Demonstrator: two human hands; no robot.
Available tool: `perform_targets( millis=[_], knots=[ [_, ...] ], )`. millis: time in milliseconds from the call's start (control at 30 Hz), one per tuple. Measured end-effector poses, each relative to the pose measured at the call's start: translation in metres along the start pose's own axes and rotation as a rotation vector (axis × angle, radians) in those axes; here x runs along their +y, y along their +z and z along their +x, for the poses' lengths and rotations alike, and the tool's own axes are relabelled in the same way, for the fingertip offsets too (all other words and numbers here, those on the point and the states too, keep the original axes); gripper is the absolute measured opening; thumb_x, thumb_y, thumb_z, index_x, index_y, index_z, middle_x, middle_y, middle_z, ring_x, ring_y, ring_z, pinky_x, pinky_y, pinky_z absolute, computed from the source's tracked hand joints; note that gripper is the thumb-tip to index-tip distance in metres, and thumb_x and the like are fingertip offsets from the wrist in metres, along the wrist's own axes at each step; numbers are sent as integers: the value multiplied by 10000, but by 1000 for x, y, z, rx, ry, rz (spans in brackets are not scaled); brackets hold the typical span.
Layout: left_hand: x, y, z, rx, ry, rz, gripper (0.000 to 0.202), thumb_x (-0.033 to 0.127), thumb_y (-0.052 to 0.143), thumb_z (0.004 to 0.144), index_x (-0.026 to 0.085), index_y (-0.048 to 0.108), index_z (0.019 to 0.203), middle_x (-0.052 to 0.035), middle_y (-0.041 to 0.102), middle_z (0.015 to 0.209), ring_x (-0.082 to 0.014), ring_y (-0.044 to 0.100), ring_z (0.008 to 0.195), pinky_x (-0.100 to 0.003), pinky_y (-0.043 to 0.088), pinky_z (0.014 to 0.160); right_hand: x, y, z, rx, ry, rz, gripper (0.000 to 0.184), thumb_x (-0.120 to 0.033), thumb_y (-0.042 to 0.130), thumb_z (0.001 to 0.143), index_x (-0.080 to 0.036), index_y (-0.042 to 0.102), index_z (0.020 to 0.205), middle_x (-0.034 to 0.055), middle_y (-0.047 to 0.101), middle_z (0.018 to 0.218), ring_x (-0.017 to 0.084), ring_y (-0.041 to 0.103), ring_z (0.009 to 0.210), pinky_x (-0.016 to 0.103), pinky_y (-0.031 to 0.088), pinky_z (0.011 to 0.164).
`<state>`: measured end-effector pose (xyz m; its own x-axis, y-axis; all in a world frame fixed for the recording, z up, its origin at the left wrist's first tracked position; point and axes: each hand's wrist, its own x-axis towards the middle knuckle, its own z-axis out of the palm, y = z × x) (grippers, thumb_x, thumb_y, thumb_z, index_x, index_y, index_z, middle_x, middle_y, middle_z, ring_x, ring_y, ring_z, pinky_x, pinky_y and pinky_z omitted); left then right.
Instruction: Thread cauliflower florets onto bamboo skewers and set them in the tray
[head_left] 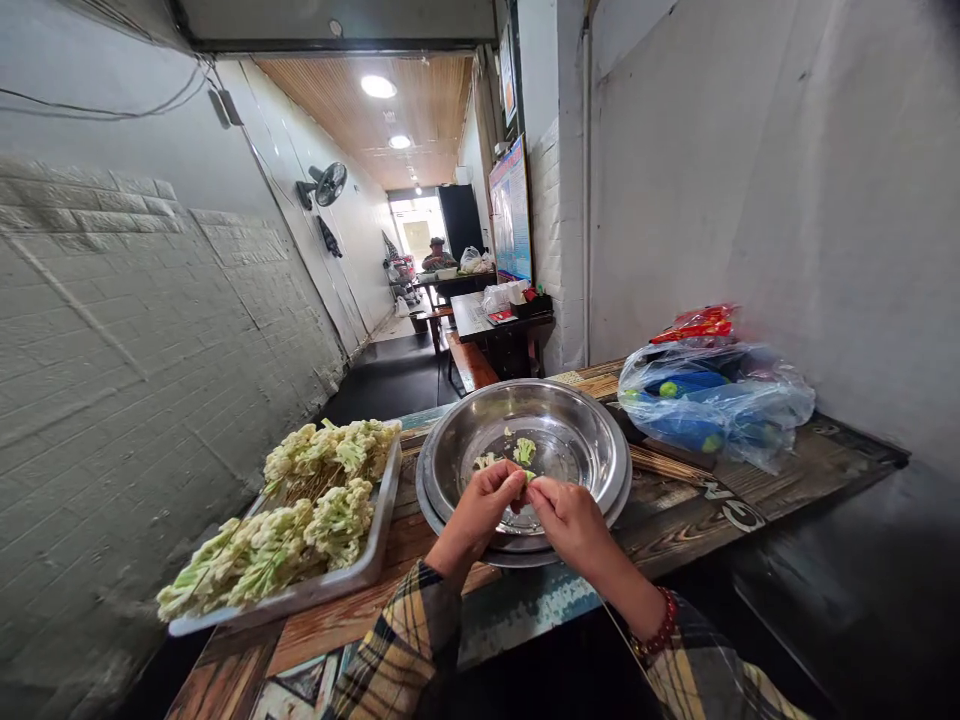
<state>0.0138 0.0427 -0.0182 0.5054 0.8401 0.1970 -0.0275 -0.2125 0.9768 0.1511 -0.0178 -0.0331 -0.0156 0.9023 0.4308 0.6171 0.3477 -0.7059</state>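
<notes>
My left hand (pixel 487 507) and my right hand (pixel 570 522) meet over the near side of a steel basin (pixel 592 430). Both are closed in a pinch, fingertips together. Between them shows a bit of pale green cauliflower (pixel 529 477), mostly hidden by the fingers. In the basin below lie a cauliflower floret (pixel 525 451) and another small piece (pixel 486 461) beside my left hand. To the left, a white plastic tray (pixel 382 520) holds cauliflower florets (pixel 341 525) heaped in two rows, with thin sticks visible among the far row.
Thin wooden skewers (pixel 667 461) lie right of the basin. Beyond them sits a clear plastic bag (pixel 757 415) with blue and green contents, a red packet (pixel 697 322) behind it. The wooden table (pixel 420 545) runs between walls. Another person (pixel 437 256) sits at a far table.
</notes>
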Motion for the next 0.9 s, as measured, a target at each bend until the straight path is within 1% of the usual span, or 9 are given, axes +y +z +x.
perform_targets(
  millis=[100,200,367,500,600,667,733,800,900],
  knots=[
    [0,4,0,-7,-24,49,357,410,554,845,154,504,602,32,490,559,-79,424,553,-211,354,560,-1,-4,3,-40,11,14,341,-246,378,940,-189,660,756,37,692,746,161,621,703,252,382,657],
    [1,9,-6,-19,-101,-14,359,457,548,844,150,534,657,14,522,609,-91,469,578,-222,403,565,-4,-11,2,-72,21,49,325,-238,402,920,-180,642,708,27,663,686,155,598,664,250,364,619],
    [11,16,-29,-29,-227,-213,388,500,601,799,146,616,959,-36,600,793,-146,574,717,-277,491,620,-4,-28,-15,-107,52,212,319,-308,397,926,-178,624,742,-38,509,510,108,466,476,223,311,491],
    [27,0,-26,8,-225,-201,437,500,610,792,144,613,1047,-80,641,925,-159,620,751,-303,507,682,7,-43,-17,30,177,488,360,-448,416,913,-161,616,830,-88,356,429,86,320,385,217,229,416],
    [34,-18,-3,83,-130,7,400,485,564,822,144,626,1022,-74,655,901,-143,619,734,-270,498,665,18,-44,-9,174,213,615,375,-497,454,893,-158,605,840,-100,342,412,77,291,375,219,212,416],
    [30,-24,17,86,-101,200,354,436,542,837,141,631,1011,-70,667,875,-141,621,716,-254,495,636,22,-40,-7,228,218,650,370,-506,476,883,-161,602,835,-98,353,413,79,301,378,220,214,417],
    [21,-26,37,32,-78,524,299,351,497,858,133,636,1009,-73,682,846,-146,622,695,-257,497,618,25,-34,-7,236,206,640,372,-509,463,891,-168,603,840,-94,359,413,85,321,377,223,223,415],
    [8,-23,53,-41,-42,881,264,257,468,858,125,650,996,-90,693,854,-166,626,731,-287,508,668,27,-31,-9,204,174,577,368,-496,438,909,-177,612,850,-84,385,422,94,359,387,225,257,428],
    [-7,-16,68,-142,-2,1145,218,151,498,812,134,668,947,-115,687,967,-200,622,881,-336,485,833,28,-31,-11,161,136,483,357,-463,410,929,-183,621,860,-69,425,438,106,407,404,231,304,452]
  ],
)
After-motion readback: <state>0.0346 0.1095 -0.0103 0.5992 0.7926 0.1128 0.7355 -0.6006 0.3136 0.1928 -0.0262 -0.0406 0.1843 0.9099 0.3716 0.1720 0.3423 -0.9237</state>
